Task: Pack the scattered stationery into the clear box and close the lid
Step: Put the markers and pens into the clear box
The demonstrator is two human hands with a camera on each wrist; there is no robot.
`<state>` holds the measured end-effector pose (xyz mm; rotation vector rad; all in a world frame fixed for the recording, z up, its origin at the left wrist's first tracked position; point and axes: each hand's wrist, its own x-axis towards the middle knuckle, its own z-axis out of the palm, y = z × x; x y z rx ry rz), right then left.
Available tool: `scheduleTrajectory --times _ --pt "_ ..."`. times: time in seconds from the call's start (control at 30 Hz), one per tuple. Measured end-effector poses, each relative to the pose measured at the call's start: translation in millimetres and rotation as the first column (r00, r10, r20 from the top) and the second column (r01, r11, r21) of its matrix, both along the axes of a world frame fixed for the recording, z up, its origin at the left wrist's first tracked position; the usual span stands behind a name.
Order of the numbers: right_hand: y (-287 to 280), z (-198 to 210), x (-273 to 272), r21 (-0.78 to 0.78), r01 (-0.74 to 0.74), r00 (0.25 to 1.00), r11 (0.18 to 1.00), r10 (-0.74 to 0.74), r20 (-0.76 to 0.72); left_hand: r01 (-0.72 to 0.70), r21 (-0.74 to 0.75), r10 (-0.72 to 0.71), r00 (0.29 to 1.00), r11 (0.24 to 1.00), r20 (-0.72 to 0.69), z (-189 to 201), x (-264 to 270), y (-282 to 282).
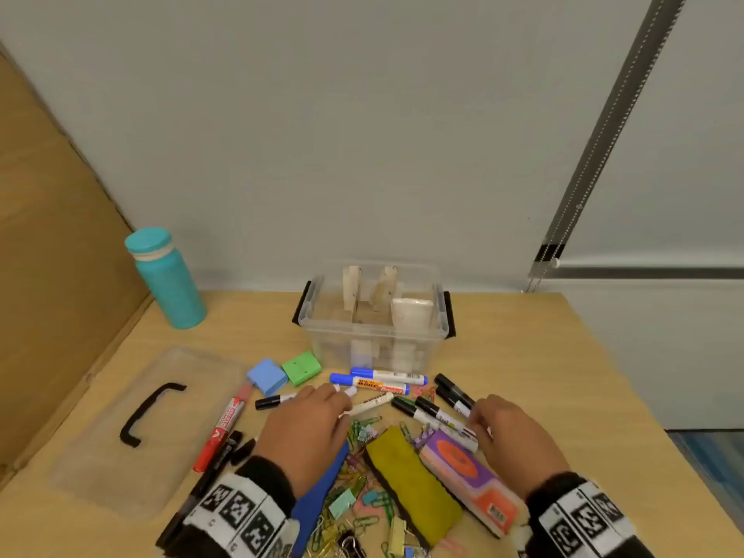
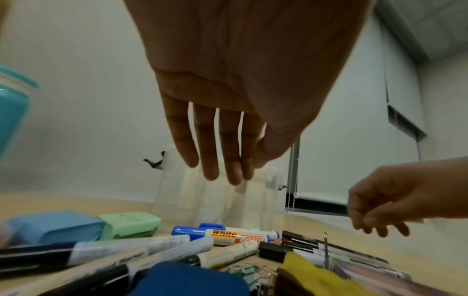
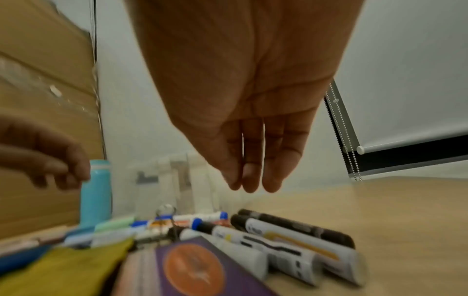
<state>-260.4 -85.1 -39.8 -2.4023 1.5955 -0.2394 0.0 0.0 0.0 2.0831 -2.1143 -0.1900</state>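
Note:
The clear box [image 1: 422, 336] stands open at the back centre of the table, with black latches and beige dividers inside. Its clear lid [image 1: 100, 457] with a black handle lies flat at the left. Stationery is scattered in front: two blue markers [image 1: 378, 380], black markers [image 1: 451, 392], a red marker [image 1: 223, 426], a yellow-green felt eraser [image 1: 410, 483], a purple and orange eraser [image 1: 467, 473], and a blue block [image 1: 266, 375] and a green block [image 1: 301, 368]. My left hand [image 1: 318, 412] hovers over the markers, fingers [image 2: 210, 160] straight, holding nothing. My right hand [image 1: 495, 420] hovers above the black markers [image 3: 278, 232], also holding nothing.
A teal bottle [image 1: 167, 279] stands at the back left beside a brown cardboard panel [image 1: 52, 275]. Several coloured paper clips and binder clips [image 1: 354, 505] litter the near edge. A blue cloth [image 1: 318, 493] lies under my left wrist. Bare tabletop [image 1: 563, 376] extends to the right.

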Motion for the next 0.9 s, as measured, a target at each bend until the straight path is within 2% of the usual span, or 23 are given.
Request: scheduleTrajectory --times 0.1,0.2,0.27,0.33,0.43,0.5,0.63,0.7,0.77,0.9 --pt "-11.3 -15.8 3.3 0.058 0.040 0.989 0.998 -0.031 -0.145 0.015 0.014 -0.016 0.994 1.000 0.105 -9.8 -8.4 -18.8" --pt "-12.9 -24.9 11.5 0.142 0.051 0.974 0.989 -0.018 -0.224 -0.057 0.220 0.002 0.970 0.974 0.242 -18.7 -5.2 -38.5" --pt "-16.3 -27.5 12.2 0.152 0.062 0.971 0.986 -0.024 -0.240 -0.114 0.343 0.006 0.953 0.932 0.301 -24.4 -0.7 -47.3" --pt "-18.2 -26.7 12.3 0.161 0.071 0.968 0.984 -0.029 -0.250 -0.139 0.405 -0.013 0.936 0.904 0.351 -28.7 -1.0 -52.3" --pt "-20.3 -22.3 12.3 0.164 0.087 0.969 0.983 -0.045 -0.244 -0.168 0.434 -0.026 0.913 0.885 0.406 -34.3 -2.3 -60.2" --pt "-21.2 -18.7 11.3 0.188 0.130 0.982 0.974 -0.099 -0.162 -0.171 0.431 -0.034 0.903 0.886 0.429 -37.4 -3.6 -63.7" --pt "-19.0 -12.7 6.7 0.274 0.126 0.982 0.954 -0.159 0.103 -0.196 0.400 0.015 0.911 0.895 0.412 -40.4 0.1 -63.6" --pt "-16.9 -11.9 3.1 0.325 0.088 0.972 0.942 -0.153 0.179 -0.221 0.371 0.085 0.933 0.902 0.350 -36.4 6.9 -59.9" --pt "-16.2 -14.6 0.5 0.363 0.058 0.974 0.930 -0.133 0.183 -0.254 0.342 0.153 0.943 0.905 0.295 -30.9 17.3 -54.6" --pt "-15.9 -22.6 2.3 0.448 0.040 0.997 0.893 -0.069 0.047 -0.306 0.307 0.229 0.937 0.901 0.263 -29.4 38.0 -47.2"
